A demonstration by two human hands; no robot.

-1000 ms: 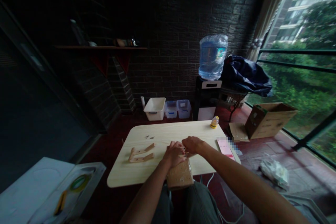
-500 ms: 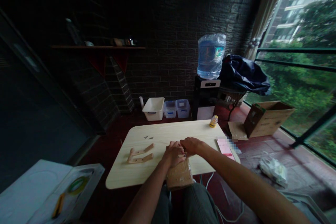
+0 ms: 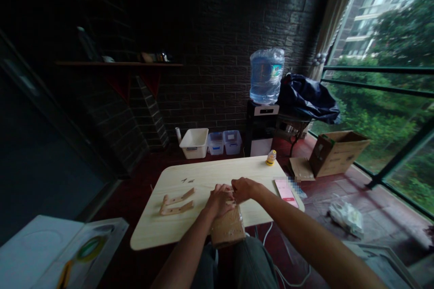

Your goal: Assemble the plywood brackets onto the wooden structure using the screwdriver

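A brown cardboard box (image 3: 228, 229) with shiny clear tape juts over the near edge of the pale wooden table (image 3: 151, 232), close to my lap. On its far part lies my left hand (image 3: 219, 199), the fingers curled over and gripping it. Beside those fingers my right hand (image 3: 244, 189) is closed in a pinch; whatever it holds is hidden. Left of the hands rests a U-shaped wooden piece (image 3: 179, 208) with holes in its arms. Small dark pieces (image 3: 187, 180), too small to name, lie beyond it.
A small yellow-capped bottle (image 3: 271, 158) and a pink-screened phone (image 3: 286, 193) occupy the table's right side. At lower left, an open white case (image 3: 111, 239) contains tape rolls and a yellow-handled tool. Bins (image 3: 195, 152), a water dispenser (image 3: 261, 137) and a carton (image 3: 339, 153) stand beyond.
The whole view has shifted slightly, so things appear a little further left. Both hands stay together at the cardboard box, with little visible movement.
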